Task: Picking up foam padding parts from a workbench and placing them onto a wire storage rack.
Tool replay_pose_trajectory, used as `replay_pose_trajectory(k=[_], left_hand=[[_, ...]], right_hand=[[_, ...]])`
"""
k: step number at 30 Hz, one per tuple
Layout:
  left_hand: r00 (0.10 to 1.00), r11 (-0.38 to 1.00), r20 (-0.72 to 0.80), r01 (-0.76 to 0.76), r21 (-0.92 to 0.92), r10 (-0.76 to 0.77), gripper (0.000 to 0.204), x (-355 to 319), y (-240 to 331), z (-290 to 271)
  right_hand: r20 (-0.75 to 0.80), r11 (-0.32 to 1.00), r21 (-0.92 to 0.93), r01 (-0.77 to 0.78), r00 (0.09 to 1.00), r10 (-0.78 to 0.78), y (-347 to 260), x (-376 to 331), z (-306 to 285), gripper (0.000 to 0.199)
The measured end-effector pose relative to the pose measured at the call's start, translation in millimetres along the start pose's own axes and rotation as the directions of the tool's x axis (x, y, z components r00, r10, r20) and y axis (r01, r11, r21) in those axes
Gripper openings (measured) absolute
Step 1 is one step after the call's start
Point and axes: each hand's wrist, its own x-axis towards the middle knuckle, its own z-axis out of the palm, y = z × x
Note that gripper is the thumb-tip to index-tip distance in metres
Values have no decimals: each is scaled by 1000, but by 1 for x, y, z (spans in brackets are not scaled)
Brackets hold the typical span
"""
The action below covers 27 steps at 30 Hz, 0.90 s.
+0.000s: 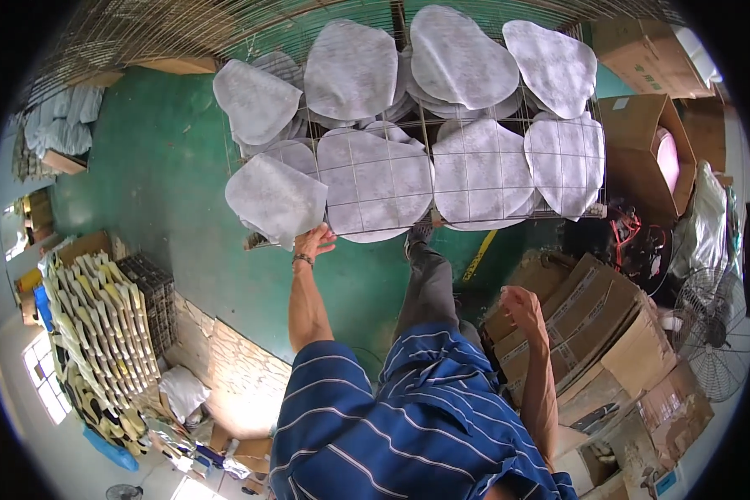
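Note:
A wire rack [425,137] in front of me carries stacks of thin, grey-white, rounded felt-like sheets in two rows. My left hand [313,242] is at the lower edge of the near-left sheet [277,196], beside the rack's near edge. Its fingers point right and look apart; contact with the sheet or the wire is hard to tell. Over the near row, wires cross above the sheets [375,179]. My right hand [522,307] hangs in the air to the right, its fingers loosely bent and apart, with nothing visible in it. Cardboard lies below it.
Flattened cardboard boxes [575,325] are piled at right, near a standing fan [708,312]. An open carton [652,154] stands beside the rack. At left are stacked pale curved pieces [104,312] and a dark crate [148,292]. The floor [171,175] is green.

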Motion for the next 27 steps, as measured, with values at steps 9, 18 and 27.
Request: replay_pose_trajectory(k=[9,18,27], left_hand=[[936,993,338,114,-17,-102,47,-16,-19,-1],[754,825,543,-5,566,-368,48,-75,-33,168],[560,712,795,-459,531,-233,48,-137,-12,389]], right_hand=[[43,992,70,-109,993,106,63,-17,-7,33],[-52,892,430,-138,983,177,66,-43,-3,41],[-516,892,442,89,839,172,163,-109,-39,39]])
